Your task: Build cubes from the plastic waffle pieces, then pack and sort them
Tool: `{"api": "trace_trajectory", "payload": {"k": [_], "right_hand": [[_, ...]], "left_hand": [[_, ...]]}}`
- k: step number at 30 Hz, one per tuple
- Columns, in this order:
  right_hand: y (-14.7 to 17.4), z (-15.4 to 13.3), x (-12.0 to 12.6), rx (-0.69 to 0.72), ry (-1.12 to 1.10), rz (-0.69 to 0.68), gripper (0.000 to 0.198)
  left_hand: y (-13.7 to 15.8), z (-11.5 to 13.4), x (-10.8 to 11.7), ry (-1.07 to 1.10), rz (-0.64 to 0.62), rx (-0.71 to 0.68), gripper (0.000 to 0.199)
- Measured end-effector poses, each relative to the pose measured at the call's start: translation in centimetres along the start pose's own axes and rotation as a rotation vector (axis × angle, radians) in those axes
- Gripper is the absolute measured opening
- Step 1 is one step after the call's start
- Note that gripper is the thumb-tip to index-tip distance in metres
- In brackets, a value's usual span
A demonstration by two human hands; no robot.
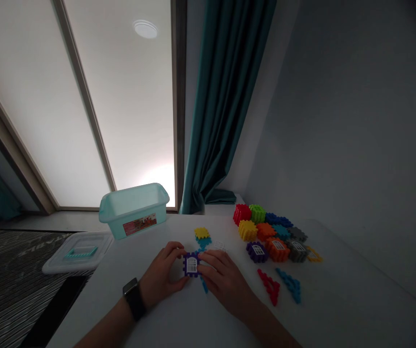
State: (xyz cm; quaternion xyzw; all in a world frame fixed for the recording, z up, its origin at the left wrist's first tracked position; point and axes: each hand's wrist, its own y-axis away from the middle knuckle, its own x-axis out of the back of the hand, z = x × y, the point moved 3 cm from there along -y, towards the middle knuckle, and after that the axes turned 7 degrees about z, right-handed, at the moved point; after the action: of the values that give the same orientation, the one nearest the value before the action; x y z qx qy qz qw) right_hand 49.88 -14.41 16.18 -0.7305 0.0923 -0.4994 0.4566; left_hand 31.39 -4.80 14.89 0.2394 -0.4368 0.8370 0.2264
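Between my two hands is a purple building tile (pixel 192 264) with a white window in its middle and notched edges. The thumb and fingers of my left hand (pixel 164 270) pinch it from the left. From the right, the fingers of my right hand (pixel 222 276) rest on its edge; the right thumb is hidden. Just beyond lie a yellow notched tile (pixel 202 233) and a blue notched tile (pixel 203 242), end to end. More blue pieces show partly behind the purple tile and under my right hand. A white window insert (pixel 221 245) lies beside my right fingers.
Stacks of coloured tiles stand at the right, among them red (pixel 241 214), orange (pixel 277 249) and purple (pixel 257 252). Nearer are a red triangle piece (pixel 269 287) and a blue one (pixel 290 285). A mint plastic bin (pixel 135 205) and its lid (pixel 79 251) are at the left.
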Motion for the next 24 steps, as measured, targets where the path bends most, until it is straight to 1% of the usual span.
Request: {"api": "trace_trajectory", "payload": {"k": [3,6,8,10,11,13,15,17,19,20,21,23,24], "right_hand": [[-0.1,-0.1,0.1,0.011,-0.043,0.003,0.021],[0.0,0.1,0.0,-0.073,-0.150,0.034,0.017],[0.2,0.4,-0.2,-0.202,-0.244,0.066,0.014],[0.4,0.8,-0.4,-0.383,-0.327,0.089,0.014],[0.5,1.0,-0.6,-0.482,-0.365,0.089,0.015],[0.7,1.3,-0.9,-0.677,-0.445,0.074,0.018],[0.8,1.4,-1.2,-0.839,-0.539,0.061,0.024],[1.0,1.4,-1.6,-0.960,-0.635,0.065,0.031],[1.1,1.3,-2.0,-1.034,-0.725,0.080,0.038],[1.2,1.3,-2.2,-1.056,-0.763,0.090,0.040],[1.3,1.3,-2.4,-1.073,-0.796,0.102,0.042],[1.4,1.3,-2.7,-1.097,-0.837,0.125,0.044],[1.5,1.3,-2.8,-1.108,-0.848,0.135,0.045]], "left_hand": [[0.0,0.2,0.0,0.022,-0.031,0.027,0.047],[0.0,0.7,0.1,0.069,-0.069,0.058,0.039],[0.0,1.0,0.1,0.100,-0.096,0.071,0.028],[-0.2,1.3,0.1,0.117,-0.109,0.077,0.016],[-0.3,1.4,0.1,0.125,-0.105,0.080,0.014],[-0.4,1.6,0.1,0.146,-0.086,0.093,0.014],[-0.6,1.7,0.1,0.168,-0.056,0.113,0.016],[-0.6,1.6,0.1,0.173,-0.032,0.134,0.016],[-0.4,1.5,0.1,0.149,-0.026,0.129,0.015],[-0.3,1.4,0.0,0.119,-0.032,0.108,0.015],[-0.1,1.3,-0.1,0.077,-0.042,0.074,0.023],[0.3,1.0,-0.3,-0.031,-0.059,-0.014,0.049],[0.4,0.9,-0.3,-0.084,-0.061,-0.053,0.059]]}}
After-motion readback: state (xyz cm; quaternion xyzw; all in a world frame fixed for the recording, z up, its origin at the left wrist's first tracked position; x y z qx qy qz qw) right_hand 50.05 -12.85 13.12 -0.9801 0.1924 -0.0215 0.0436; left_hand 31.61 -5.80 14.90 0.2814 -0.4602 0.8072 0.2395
